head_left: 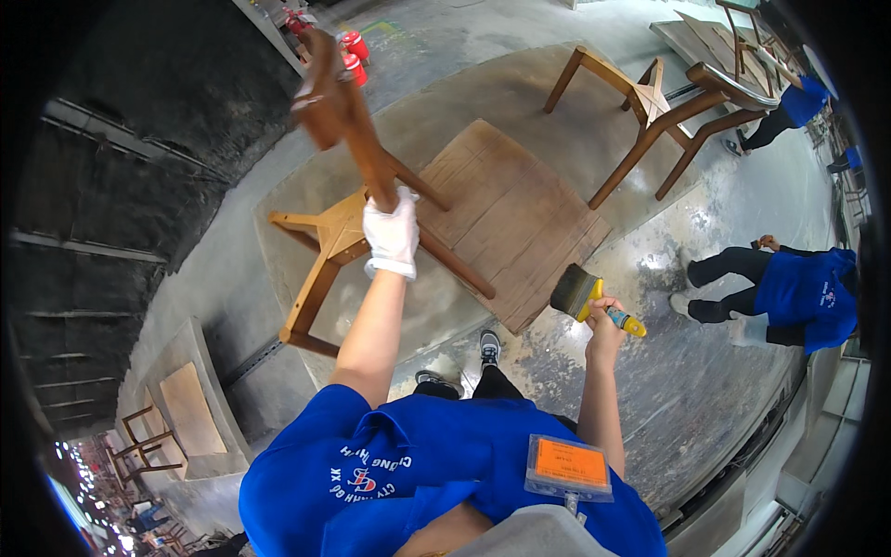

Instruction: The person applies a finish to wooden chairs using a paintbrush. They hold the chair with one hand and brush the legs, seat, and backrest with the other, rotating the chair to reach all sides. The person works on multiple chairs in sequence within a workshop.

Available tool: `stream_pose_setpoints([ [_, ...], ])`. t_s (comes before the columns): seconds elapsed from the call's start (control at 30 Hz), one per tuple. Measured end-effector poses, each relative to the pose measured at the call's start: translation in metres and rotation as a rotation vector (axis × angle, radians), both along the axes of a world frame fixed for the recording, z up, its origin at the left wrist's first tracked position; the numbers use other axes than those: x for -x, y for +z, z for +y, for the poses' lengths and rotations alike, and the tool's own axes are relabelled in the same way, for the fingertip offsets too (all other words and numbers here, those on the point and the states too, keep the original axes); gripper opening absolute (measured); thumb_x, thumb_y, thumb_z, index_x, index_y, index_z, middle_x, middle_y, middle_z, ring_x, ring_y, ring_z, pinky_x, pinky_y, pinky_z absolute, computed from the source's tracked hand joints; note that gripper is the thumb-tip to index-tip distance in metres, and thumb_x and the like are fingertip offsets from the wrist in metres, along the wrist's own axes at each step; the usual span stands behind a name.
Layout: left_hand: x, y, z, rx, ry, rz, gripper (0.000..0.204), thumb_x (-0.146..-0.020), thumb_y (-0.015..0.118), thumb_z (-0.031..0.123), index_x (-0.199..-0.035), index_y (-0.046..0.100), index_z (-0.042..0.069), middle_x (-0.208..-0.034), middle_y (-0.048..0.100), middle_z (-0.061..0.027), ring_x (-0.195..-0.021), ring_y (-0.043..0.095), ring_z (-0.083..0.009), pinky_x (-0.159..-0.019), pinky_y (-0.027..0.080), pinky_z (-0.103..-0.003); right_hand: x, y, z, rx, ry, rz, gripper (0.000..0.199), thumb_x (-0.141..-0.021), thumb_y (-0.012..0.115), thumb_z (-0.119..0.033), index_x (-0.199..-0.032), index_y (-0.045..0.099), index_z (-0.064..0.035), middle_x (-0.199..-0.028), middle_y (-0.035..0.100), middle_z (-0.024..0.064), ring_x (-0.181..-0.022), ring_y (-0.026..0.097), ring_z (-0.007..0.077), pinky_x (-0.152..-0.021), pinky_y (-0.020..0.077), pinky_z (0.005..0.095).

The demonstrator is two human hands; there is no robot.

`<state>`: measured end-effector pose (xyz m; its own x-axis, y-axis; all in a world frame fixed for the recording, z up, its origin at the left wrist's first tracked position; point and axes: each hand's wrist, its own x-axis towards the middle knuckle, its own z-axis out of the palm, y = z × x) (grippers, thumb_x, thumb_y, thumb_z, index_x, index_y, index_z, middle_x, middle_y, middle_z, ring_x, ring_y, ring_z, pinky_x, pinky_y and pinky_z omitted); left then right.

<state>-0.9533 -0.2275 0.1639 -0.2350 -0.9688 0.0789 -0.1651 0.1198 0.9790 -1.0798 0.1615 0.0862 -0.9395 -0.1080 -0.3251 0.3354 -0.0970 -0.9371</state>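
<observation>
A white-gloved left hand [392,234] of mine is closed around a post of a brown wooden chair frame [316,292]. The frame has no seat panel and is tilted, its back rail rising toward the upper left and slightly blurred. Bare and lower on the right, my right hand [605,327] grips a wide paintbrush [587,295] by its yellow handle. The brush's dark bristles point up and left, apart from the chair frame. Beneath and beside the frame lies a brown planked board [520,209] on a round grey platform [445,93].
Another wooden chair frame [636,139] stands on the platform's far right. A person in blue [803,288] is at the right, and another person [803,104] stands farther back by more chairs. Red canisters [355,58] sit at the far left. A smaller chair [147,444] is at lower left.
</observation>
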Motion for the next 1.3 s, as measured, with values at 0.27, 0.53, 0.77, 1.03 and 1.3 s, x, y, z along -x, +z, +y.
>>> stream_pose_setpoints([
  [0.27,0.064,-0.042,0.003,0.069,-0.032,0.185,0.014,-0.096,0.074,0.011,-0.105,0.07,0.001,-0.085,0.072,-0.0084,-0.08,0.066,-0.0151,-0.078,0.055,-0.032,0.003,0.024,-0.058,0.299,0.104,-0.119,0.02,-0.096,0.067,0.007,-0.092,0.058,-0.0105,-0.135,0.065,0.0134,-0.114,0.067,0.0234,-0.09,0.0578,0.0383],
  [0.53,0.067,-0.047,0.012,0.233,-0.372,-0.526,0.035,-0.093,0.075,0.039,-0.099,0.079,0.005,-0.092,0.077,-0.0165,-0.098,0.072,-0.0361,-0.117,0.043,-0.046,0.032,0.041,-0.144,0.719,0.277,-0.194,0.019,-0.098,0.066,0.006,-0.095,0.058,-0.0119,-0.137,0.065,0.0173,-0.122,0.066,0.0325,-0.101,0.055,0.0484],
  [0.77,-0.002,-0.046,0.012,0.734,-0.489,-0.953,0.038,-0.09,0.078,0.03,-0.121,0.075,0.008,-0.136,0.069,-0.0116,-0.139,0.057,-0.0298,-0.129,0.025,-0.059,0.011,-0.023,-0.2,1.174,0.239,-0.329,0.023,-0.092,0.072,0.006,-0.089,0.062,-0.0156,-0.111,0.074,0.0096,-0.113,0.069,0.0293,-0.097,0.0571,0.0482],
  [1.03,-0.174,-0.072,0.003,-0.071,-0.225,-0.812,0.052,-0.096,0.074,0.036,-0.131,0.07,-0.003,-0.144,0.065,-0.0202,-0.141,0.056,-0.0331,-0.128,0.029,-0.053,-0.019,-0.076,-0.226,0.892,0.136,-0.27,0.026,-0.096,0.067,0.007,-0.091,0.056,-0.0157,-0.125,0.067,0.0086,-0.118,0.064,0.0301,-0.104,0.0519,0.0511],
  [1.3,-0.174,-0.114,-0.03,-1.167,-0.039,0.088,0.088,-0.103,0.056,0.067,-0.16,0.044,0.001,-0.168,0.044,-0.0171,-0.151,0.046,-0.0333,-0.127,0.028,-0.049,-0.035,-0.098,-0.215,0.328,-0.117,-0.364,0.03,-0.092,0.067,0.012,-0.091,0.06,-0.0167,-0.114,0.069,0.0041,-0.104,0.07,0.0246,-0.085,0.0564,0.039],
])
